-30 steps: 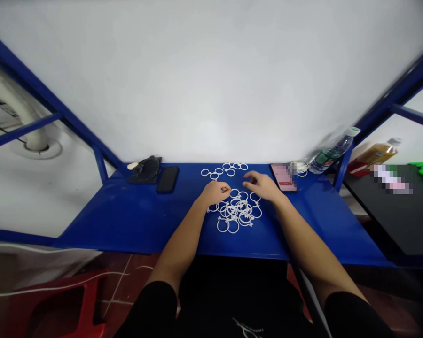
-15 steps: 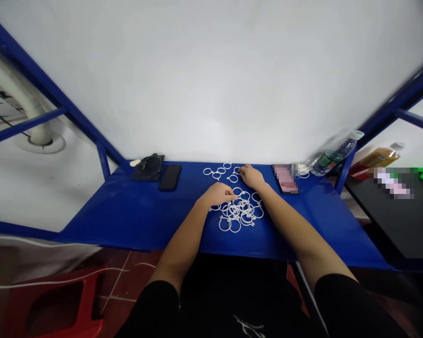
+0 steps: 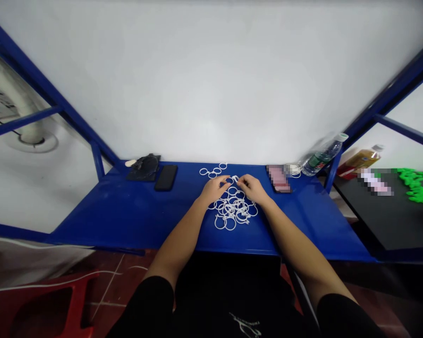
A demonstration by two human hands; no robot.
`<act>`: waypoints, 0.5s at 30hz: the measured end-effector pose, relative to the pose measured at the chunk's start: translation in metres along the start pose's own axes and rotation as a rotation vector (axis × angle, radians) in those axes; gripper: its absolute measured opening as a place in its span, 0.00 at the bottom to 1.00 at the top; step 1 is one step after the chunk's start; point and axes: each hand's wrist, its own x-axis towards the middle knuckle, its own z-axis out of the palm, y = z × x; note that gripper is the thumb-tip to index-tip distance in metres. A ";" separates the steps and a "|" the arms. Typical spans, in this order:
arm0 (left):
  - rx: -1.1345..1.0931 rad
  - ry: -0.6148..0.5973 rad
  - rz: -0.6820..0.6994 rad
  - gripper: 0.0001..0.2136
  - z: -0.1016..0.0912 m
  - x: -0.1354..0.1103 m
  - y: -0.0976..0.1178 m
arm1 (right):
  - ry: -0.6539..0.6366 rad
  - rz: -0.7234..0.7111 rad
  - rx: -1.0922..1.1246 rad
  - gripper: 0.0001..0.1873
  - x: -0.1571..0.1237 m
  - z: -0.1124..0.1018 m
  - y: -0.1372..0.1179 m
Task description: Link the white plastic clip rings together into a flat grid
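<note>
A heap of white plastic rings (image 3: 230, 223) with small tabs lies on the blue table in front of me. Just beyond the heap, my right hand (image 3: 249, 188) pinches a white ring (image 3: 235, 179) at its fingertips. My left hand (image 3: 215, 188) faces it from the other side, thumb and forefinger apart around the near edge of a ring. Whether those fingers touch that ring cannot be told. Farther back, several white rings (image 3: 204, 172) form a small linked-looking row near the wall.
On the blue table (image 3: 120, 216), a black phone (image 3: 166, 178) and a black plastic bag (image 3: 146, 165) sit left. A pink-screened phone (image 3: 279, 179), white cable (image 3: 293, 170) and water bottle (image 3: 323, 156) are at right. Green pieces (image 3: 421, 190) lie on a black side table (image 3: 384, 220).
My left hand has moved up from above the heap and its pinch has opened. My right hand has drawn a ring nearer, away from the wall. The view has shifted slightly.
</note>
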 end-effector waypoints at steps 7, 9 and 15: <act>-0.106 0.007 0.081 0.10 0.003 -0.002 0.010 | 0.028 -0.106 0.274 0.10 -0.015 0.004 -0.020; -0.144 0.048 0.040 0.09 0.002 -0.001 0.011 | 0.083 -0.074 0.308 0.10 -0.014 0.002 -0.015; -0.164 0.308 0.017 0.09 -0.002 0.005 0.005 | 0.224 0.093 0.276 0.18 -0.010 -0.003 0.010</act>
